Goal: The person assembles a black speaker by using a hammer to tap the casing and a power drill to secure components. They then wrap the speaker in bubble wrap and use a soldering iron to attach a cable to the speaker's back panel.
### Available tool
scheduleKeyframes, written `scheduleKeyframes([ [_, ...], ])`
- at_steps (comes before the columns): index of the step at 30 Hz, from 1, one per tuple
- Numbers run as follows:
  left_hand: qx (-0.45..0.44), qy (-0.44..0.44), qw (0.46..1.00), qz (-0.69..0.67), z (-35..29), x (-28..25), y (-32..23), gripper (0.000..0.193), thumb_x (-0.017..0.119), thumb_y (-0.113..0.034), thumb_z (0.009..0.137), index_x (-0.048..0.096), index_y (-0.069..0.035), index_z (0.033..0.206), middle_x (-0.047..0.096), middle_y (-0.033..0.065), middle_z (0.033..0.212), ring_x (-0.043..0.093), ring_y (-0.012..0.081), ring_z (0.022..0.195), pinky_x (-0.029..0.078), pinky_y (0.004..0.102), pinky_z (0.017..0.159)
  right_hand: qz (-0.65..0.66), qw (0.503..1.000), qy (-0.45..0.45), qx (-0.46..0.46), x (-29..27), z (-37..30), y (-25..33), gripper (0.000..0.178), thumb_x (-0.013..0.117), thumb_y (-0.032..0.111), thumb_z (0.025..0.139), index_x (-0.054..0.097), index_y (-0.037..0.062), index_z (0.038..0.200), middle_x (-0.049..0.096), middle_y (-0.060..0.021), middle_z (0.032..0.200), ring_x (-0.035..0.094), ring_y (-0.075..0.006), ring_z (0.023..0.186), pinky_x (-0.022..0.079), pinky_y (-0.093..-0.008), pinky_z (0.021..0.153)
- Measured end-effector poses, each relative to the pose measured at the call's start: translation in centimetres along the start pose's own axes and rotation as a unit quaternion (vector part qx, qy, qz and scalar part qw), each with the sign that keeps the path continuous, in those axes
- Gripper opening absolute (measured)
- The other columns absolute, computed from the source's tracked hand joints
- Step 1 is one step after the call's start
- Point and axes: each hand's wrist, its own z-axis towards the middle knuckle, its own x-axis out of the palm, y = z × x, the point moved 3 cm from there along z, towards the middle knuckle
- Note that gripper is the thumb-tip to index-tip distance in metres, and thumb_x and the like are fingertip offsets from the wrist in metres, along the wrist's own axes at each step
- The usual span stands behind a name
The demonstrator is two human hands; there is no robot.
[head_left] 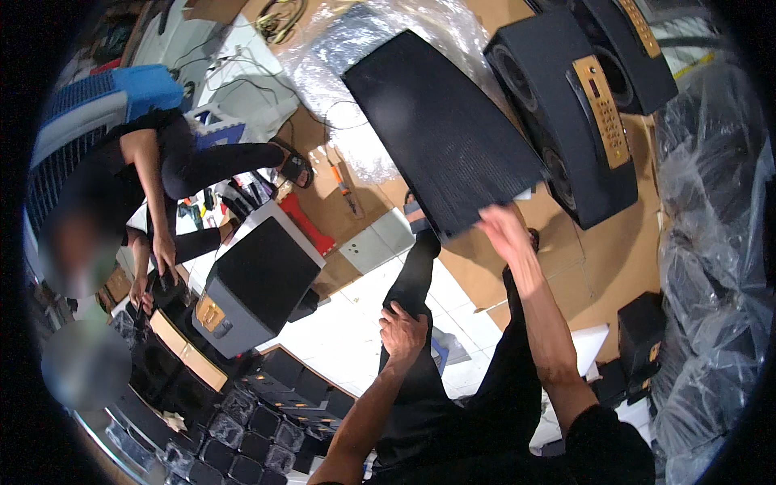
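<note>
Black right sleeve (610, 436) nearest. Left grip (404, 331) spread loosely over the trousered thigh (416, 279). Right grip (505, 230): fingers bent at the near edge of the black mesh panel (440, 125) (closure: cannot tell), just beside a gold-fronted speaker (562, 117). White floor (352, 323) open leftward.

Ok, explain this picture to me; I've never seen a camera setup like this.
No machine here: a person wears a fisheye camera on the head, looking down, so straight edges bend. Their bare left hand rests on the left leg. The bare right hand is at the near edge of a large black panel; whether it is gripping, I can't tell. An orange-handled tool lies on brown cardboard. Black speakers stand to the right; another person sits to the left.
</note>
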Motion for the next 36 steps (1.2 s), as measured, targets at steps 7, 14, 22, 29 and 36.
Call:
scheduleKeyframes([
  [7, 0.120, -0.270, 0.947, -0.128, 0.6, 0.2, -0.9, 0.073, 0.052, -0.046, 0.092, 0.033, 0.007, 0.138, 0.046, 0.0245, 0.128, 0.043, 0.0381, 0.122, 0.038, 0.0469, 0.101, 0.001, 0.995, -0.092, 0.046, -7.8, -21.2, 1.4, 0.074, 0.057, -0.013, 0.063, 0.042, 0.0028, 0.134, 0.059, -0.0089, 0.115, 0.059, -0.0247, 0.107, 0.047, -0.0387, 0.097],
  [14, 0.084, 0.242, 0.414, -0.873, -0.8, -7.9, -10.7, 0.049, 0.049, -0.036, 0.097, 0.047, -0.001, 0.132, 0.053, 0.0179, 0.130, 0.048, 0.0310, 0.122, 0.034, 0.0482, 0.108, -0.049, 0.980, -0.163, 0.105, -17.2, -37.9, 3.5, 0.053, 0.059, -0.012, 0.058, 0.058, -0.0070, 0.111, 0.066, -0.0105, 0.088, 0.060, -0.0158, 0.057, 0.048, -0.0257, 0.049],
  [22, 0.136, 0.285, 0.465, -0.827, -8.7, -3.6, -16.6, 0.043, 0.046, 0.016, 0.075, 0.058, 0.000, 0.114, 0.063, 0.0115, 0.118, 0.059, 0.0251, 0.109, 0.043, 0.0401, 0.103, -0.056, 0.960, -0.244, 0.123, -27.1, -44.6, -0.1, 0.036, 0.063, -0.004, 0.062, 0.061, -0.0059, 0.099, 0.066, -0.0065, 0.087, 0.063, -0.0179, 0.069, 0.052, -0.0309, 0.071],
  [29, 0.140, 0.330, 0.461, -0.811, -14.8, -1.1, -20.9, 0.047, 0.046, 0.023, 0.072, 0.062, 0.001, 0.110, 0.063, 0.0124, 0.119, 0.062, 0.0228, 0.107, 0.046, 0.0350, 0.100, 0.050, 0.960, -0.263, 0.078, -34.1, -47.2, -2.6, 0.039, 0.059, -0.007, 0.070, 0.053, -0.0004, 0.108, 0.065, -0.0069, 0.085, 0.062, -0.0153, 0.061, 0.051, -0.0260, 0.051],
  [36, 0.161, 0.385, 0.480, -0.772, -19.9, 0.5, -24.3, 0.042, 0.051, 0.022, 0.076, 0.065, -0.001, 0.108, 0.064, 0.0102, 0.118, 0.066, 0.0167, 0.095, 0.054, 0.0252, 0.081, 0.209, 0.942, -0.260, 0.033, -38.6, -48.9, -3.6, 0.049, 0.060, 0.022, 0.090, 0.045, 0.0023, 0.132, 0.049, -0.0110, 0.136, 0.051, -0.0220, 0.119, 0.040, -0.0385, 0.104],
])
